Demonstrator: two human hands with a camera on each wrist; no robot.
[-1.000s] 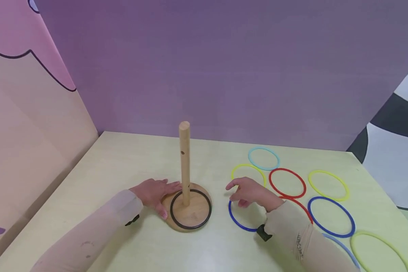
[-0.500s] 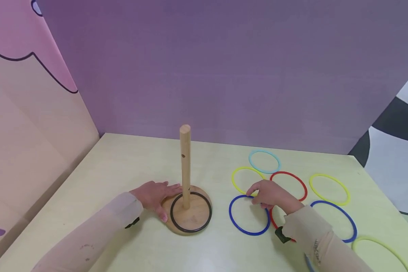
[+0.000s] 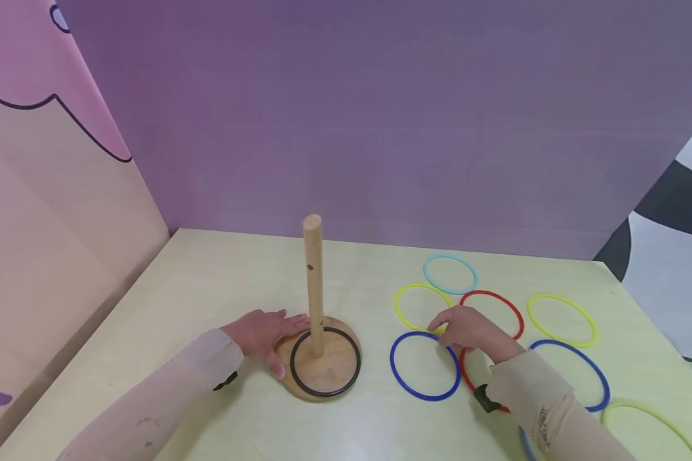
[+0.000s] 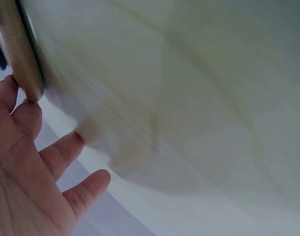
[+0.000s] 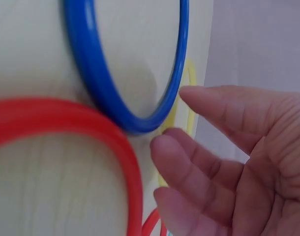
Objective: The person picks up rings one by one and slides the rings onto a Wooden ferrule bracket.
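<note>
- Left hand [image 3: 265, 333]: lies flat with straight fingers on the tabletop [image 3: 207, 288], fingertips touching the left rim of the round wooden base [image 3: 323, 374]; it holds nothing.
- Wooden base: carries an upright peg [image 3: 313, 282]; a black ring [image 3: 325, 362] lies flat on the base, around the peg.
- Right hand [image 3: 467, 330]: fingers loosely bent and apart, hovering at the far right edge of the blue ring [image 3: 425, 365] — no grip on it is visible.
- Blue ring: flat on the tabletop, just right of the base, overlapping a red ring [image 5: 66, 128] and beside a yellow ring [image 3: 421, 307].
- Further coloured rings lie flat to the right.
</note>
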